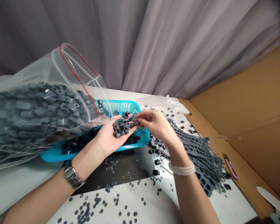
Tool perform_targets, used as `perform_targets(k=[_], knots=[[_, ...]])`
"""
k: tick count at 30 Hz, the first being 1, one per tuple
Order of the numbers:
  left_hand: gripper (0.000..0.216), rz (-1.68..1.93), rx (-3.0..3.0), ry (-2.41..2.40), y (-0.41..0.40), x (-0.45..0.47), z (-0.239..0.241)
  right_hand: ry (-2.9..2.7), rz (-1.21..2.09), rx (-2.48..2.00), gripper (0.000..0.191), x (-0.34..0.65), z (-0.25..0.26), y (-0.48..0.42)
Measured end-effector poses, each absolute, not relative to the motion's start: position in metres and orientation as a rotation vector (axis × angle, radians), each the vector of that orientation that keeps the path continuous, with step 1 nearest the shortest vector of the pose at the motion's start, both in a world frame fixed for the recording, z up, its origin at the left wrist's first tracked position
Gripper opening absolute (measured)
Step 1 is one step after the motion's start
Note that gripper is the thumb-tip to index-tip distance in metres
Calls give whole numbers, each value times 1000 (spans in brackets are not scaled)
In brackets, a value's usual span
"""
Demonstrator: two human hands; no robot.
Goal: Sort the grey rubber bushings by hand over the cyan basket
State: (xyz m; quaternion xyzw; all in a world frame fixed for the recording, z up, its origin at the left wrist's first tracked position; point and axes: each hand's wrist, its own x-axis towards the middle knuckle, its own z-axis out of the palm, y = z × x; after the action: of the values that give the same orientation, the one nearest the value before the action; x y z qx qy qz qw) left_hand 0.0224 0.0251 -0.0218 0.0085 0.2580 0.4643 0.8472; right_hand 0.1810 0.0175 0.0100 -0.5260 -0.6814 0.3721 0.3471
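On the left, a clear zip bag packed with grey plastic pieces lies on its side, its red-striped mouth facing right over the left part of a blue basket. Dark pieces also lie inside the basket. Nearer, a metal watch circles the left wrist. The left hand is palm up above the basket, fingers spread, with a small heap of grey rings on the palm and fingers. Below the basket's near side, a black sheet lies on the white table, with small dark discs scattered over both.

Just right of the heap, the right hand has its thumb and fingertips pressed together, pinching 1 grey piece over the left fingers. A clear beaded bracelet circles that wrist. Farther right lie crumpled clear plastic on the far side, perforated dark strips nearer, then a pink-handled tool on brown cardboard.
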Motion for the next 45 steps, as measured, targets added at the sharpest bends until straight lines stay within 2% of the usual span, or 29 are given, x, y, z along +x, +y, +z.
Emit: perform_targets(k=[3, 8, 11, 36, 45], knots=[[25, 972, -15, 523, 24, 24, -20, -1592, 1073, -1312, 23, 180, 6, 20], [26, 971, 11, 526, 23, 25, -15, -1121, 1541, -1017, 19, 179, 2, 23], [27, 997, -14, 501, 23, 25, -16, -944, 1666, -958, 17, 180, -1, 26], [27, 972, 35, 476, 23, 23, -22, -1199, 1442, -1006, 12, 177, 32, 4], [26, 954, -23, 483, 22, 22, -17, -1112, 1554, -972, 15, 177, 38, 5]])
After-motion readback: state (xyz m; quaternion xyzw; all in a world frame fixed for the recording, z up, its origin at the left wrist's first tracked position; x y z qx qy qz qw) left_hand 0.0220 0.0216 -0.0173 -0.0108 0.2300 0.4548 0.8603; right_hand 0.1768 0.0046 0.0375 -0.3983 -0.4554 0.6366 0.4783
